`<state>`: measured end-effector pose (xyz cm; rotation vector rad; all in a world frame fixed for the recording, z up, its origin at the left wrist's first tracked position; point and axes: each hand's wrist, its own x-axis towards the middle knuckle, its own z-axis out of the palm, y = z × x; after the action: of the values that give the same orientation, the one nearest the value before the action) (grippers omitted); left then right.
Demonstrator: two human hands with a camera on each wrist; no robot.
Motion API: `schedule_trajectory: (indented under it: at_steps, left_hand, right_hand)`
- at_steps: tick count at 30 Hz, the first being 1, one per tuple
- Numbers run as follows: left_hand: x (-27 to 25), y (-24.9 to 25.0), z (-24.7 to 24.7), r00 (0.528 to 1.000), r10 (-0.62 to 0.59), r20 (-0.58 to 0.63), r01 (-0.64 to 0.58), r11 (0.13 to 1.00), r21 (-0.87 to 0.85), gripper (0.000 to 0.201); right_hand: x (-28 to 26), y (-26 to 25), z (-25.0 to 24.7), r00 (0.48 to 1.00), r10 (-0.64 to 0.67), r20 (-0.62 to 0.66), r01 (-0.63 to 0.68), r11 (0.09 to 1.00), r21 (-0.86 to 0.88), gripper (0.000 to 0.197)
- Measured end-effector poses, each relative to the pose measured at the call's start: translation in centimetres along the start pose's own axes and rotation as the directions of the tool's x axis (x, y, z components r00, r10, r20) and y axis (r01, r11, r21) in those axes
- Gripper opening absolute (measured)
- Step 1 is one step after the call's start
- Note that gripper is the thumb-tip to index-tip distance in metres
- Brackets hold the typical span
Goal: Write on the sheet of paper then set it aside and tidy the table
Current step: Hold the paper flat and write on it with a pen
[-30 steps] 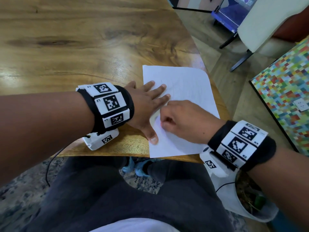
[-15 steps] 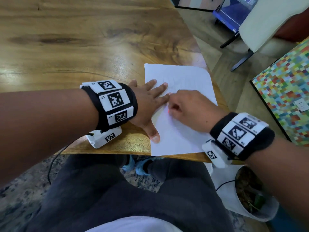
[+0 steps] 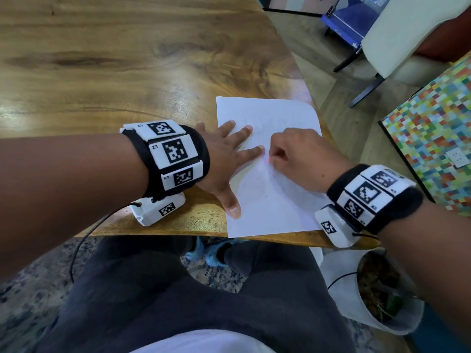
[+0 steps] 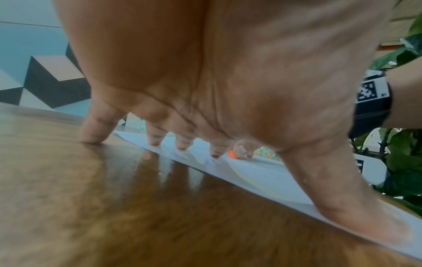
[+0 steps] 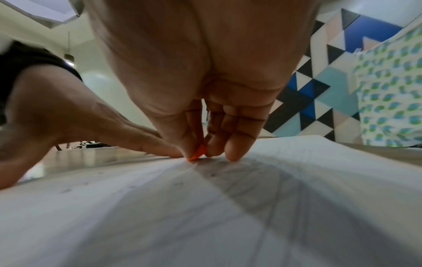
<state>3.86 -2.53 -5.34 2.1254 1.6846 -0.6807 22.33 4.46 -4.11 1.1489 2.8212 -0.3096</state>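
Observation:
A white sheet of paper (image 3: 267, 194) lies at the near right corner of the wooden table (image 3: 127, 72). My left hand (image 3: 229, 159) lies flat with spread, straight fingers pressing the sheet's left edge (image 4: 262, 178). My right hand (image 3: 298, 159) rests on the paper, its thumb and fingers pinching a small orange writing tool (image 5: 197, 153) whose tip touches the sheet (image 5: 205, 207). The same orange tool (image 4: 233, 155) shows beyond my left fingers (image 4: 182, 142). Faint pencil-like marks cover the paper. Most of the tool is hidden inside my right hand.
The table's right edge runs just past the paper. A multicoloured checkered panel (image 3: 438, 138) stands to the right, a pale chair (image 3: 407, 39) behind it. A white pot with a plant (image 3: 382, 296) sits on the floor under my right wrist. My dark-trousered legs (image 3: 178, 289) are below the table edge.
My right hand has moved up the sheet, away from me, with the orange tool, until it is beside my left fingertips. My left hand has stayed pressed on the paper.

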Motion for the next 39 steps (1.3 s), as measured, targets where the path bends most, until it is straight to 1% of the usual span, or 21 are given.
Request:
schedule_trajectory:
  at_steps: [1, 2, 3, 6, 8, 10, 13, 14, 15, 17, 20, 22, 23, 25, 27, 28, 30, 33, 35, 36, 39]
  left_hand:
    - [0.0, 0.0, -0.1, 1.0, -0.002, 0.0, 0.002, 1.0, 0.001, 0.142]
    - [0.0, 0.0, -0.1, 1.0, -0.001, -0.001, 0.001, 1.0, 0.0, 0.142]
    - [0.0, 0.0, 0.0, 1.0, 0.0, -0.002, 0.0, 1.0, -0.005, 0.143]
    - [0.2, 0.0, 0.1, 1.0, 0.004, -0.004, -0.004, 1.0, -0.018, 0.143]
    - [0.3, 0.2, 0.1, 1.0, 0.001, 0.001, -0.001, 1.0, -0.015, 0.145]
    - [0.3, 0.2, 0.1, 1.0, 0.0, 0.002, 0.0, 1.0, -0.004, 0.145]
    - [-0.1, 0.2, -0.1, 1.0, -0.01, -0.005, 0.01, 1.0, 0.005, 0.143]
    - [-0.2, 0.2, -0.1, 1.0, -0.014, -0.003, 0.014, 1.0, 0.005, 0.143]
    - [-0.3, 0.3, -0.2, 1.0, -0.018, 0.004, 0.018, 1.0, 0.004, 0.143]
    - [-0.2, 0.4, -0.3, 0.999, -0.03, 0.016, 0.029, 1.0, 0.004, 0.144]
    - [-0.1, 0.4, -0.4, 0.999, -0.038, 0.028, 0.038, 0.999, -0.001, 0.144]
    - [-0.1, 0.5, -0.5, 0.999, -0.033, 0.035, 0.033, 0.999, 0.0, 0.142]
    - [-0.1, 0.6, -0.5, 0.999, -0.031, 0.04, 0.031, 1.0, -0.002, 0.141]
    - [-0.1, 0.6, -0.5, 0.999, -0.028, 0.044, 0.028, 1.0, 0.002, 0.14]
    - [0.0, 0.6, -0.5, 0.999, -0.023, 0.039, 0.022, 1.0, 0.012, 0.14]
    - [0.0, 0.6, -0.5, 0.999, -0.021, 0.038, 0.021, 1.0, 0.012, 0.14]
    - [0.0, 0.5, -0.5, 0.999, -0.018, 0.042, 0.018, 1.0, 0.009, 0.14]
    - [0.2, 0.6, -0.4, 0.999, -0.016, 0.039, 0.016, 1.0, 0.016, 0.141]
    - [0.3, 0.5, -0.4, 0.999, -0.018, 0.033, 0.017, 1.0, 0.015, 0.142]
    - [0.2, 0.5, -0.4, 0.999, -0.017, 0.033, 0.017, 1.0, 0.013, 0.141]
    - [0.1, 0.5, -0.6, 0.999, -0.012, 0.045, 0.013, 1.0, -0.003, 0.139]
  right_hand:
    - [0.3, 0.4, -0.1, 0.999, 0.034, -0.013, -0.034, 0.999, -0.015, 0.012]
    - [0.3, 0.3, 0.0, 0.999, 0.031, -0.012, -0.031, 0.999, -0.024, 0.012]
    - [0.0, -0.1, 0.1, 1.0, -0.006, 0.001, 0.006, 1.0, -0.022, 0.013]
    - [-1.6, -2.7, 0.9, 0.974, -0.219, 0.058, 0.216, 0.975, 0.046, 0.011]
    - [-2.4, -3.8, 1.3, 0.952, -0.294, 0.084, 0.29, 0.955, 0.058, 0.011]
    - [-2.1, -3.0, 1.1, 0.964, -0.254, 0.075, 0.252, 0.967, 0.031, 0.01]
    - [-1.0, -0.3, 0.3, 1.0, -0.022, 0.015, 0.022, 1.0, 0.013, 0.011]
    - [-0.8, 0.3, 0.1, 1.0, 0.027, -0.013, -0.027, 0.999, 0.019, 0.011]
    - [-0.8, 0.4, 0.1, 0.999, 0.04, -0.028, -0.039, 0.999, 0.017, 0.012]
    - [-1.5, -0.6, 0.4, 1.0, -0.016, -0.013, 0.017, 1.0, 0.023, 0.013]
    - [-2.9, -2.5, 1.1, 0.979, -0.2, 0.039, 0.197, 0.978, 0.067, 0.012]
    - [-2.9, -2.4, 1.2, 0.97, -0.238, 0.056, 0.234, 0.97, 0.071, 0.011]
    - [-2.6, -1.9, 1.0, 0.976, -0.213, 0.056, 0.209, 0.976, 0.057, 0.011]
    - [-1.6, -0.6, 0.6, 0.996, -0.091, 0.022, 0.09, 0.996, 0.009, 0.012]
    - [-0.9, 0.4, 0.2, 0.999, 0.028, -0.029, -0.028, 1.0, 0.005, 0.013]
    - [-0.8, 0.5, 0.2, 0.998, 0.046, -0.039, -0.046, 0.999, 0.002, 0.013]
    - [-1.2, -0.3, 0.4, 1.0, -0.018, -0.009, 0.018, 1.0, 0.004, 0.012]
    - [-3.0, -2.5, 1.0, 0.975, -0.209, 0.076, 0.207, 0.978, 0.033, 0.014]
    - [-3.6, -2.7, 1.0, 0.968, -0.231, 0.099, 0.229, 0.973, 0.024, 0.014]
    - [-3.4, -2.2, 0.7, 0.977, -0.191, 0.094, 0.191, 0.982, 0.006, 0.013]
    - [-2.2, 0.3, 0.1, 0.999, 0.039, 0.036, -0.039, 0.999, -0.005, 0.012]
